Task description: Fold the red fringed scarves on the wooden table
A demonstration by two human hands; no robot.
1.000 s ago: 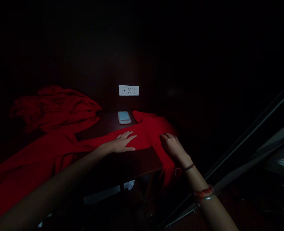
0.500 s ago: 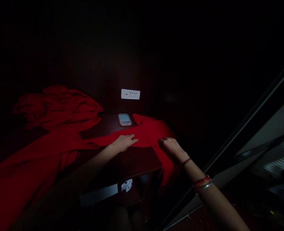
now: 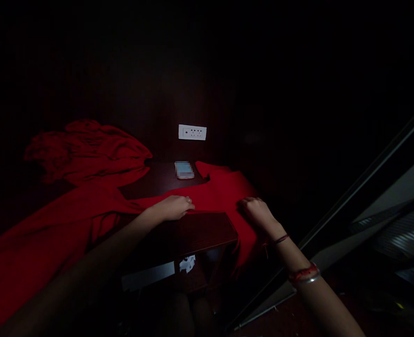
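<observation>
A long red garment (image 3: 221, 194) lies across a dark wooden table (image 3: 199, 231), its right end hanging over the table's corner. On the front edge of the narrow stretch rests my left hand (image 3: 175, 207), a ring on one finger, the fingers closed together on the cloth. My right hand (image 3: 257, 211) is curled over the wider part at the right, its fingertips bunched on the fabric and partly hidden. More red cloth (image 3: 52, 234) spreads to the lower left, apparently joined to the same piece.
A crumpled red cloth heap (image 3: 98, 154) sits at the back left. Behind the garment lies a phone (image 3: 184, 170) with a blurred screen, below a white wall socket (image 3: 192, 132). White crumpled paper (image 3: 187, 263) shows under the table. A dark slanted frame (image 3: 333, 224) stands at the right.
My left hand has slid slightly left to the cloth's front edge, and its fingers have drawn together. My right hand has shifted a little to the right on the garment. The view has moved slightly.
</observation>
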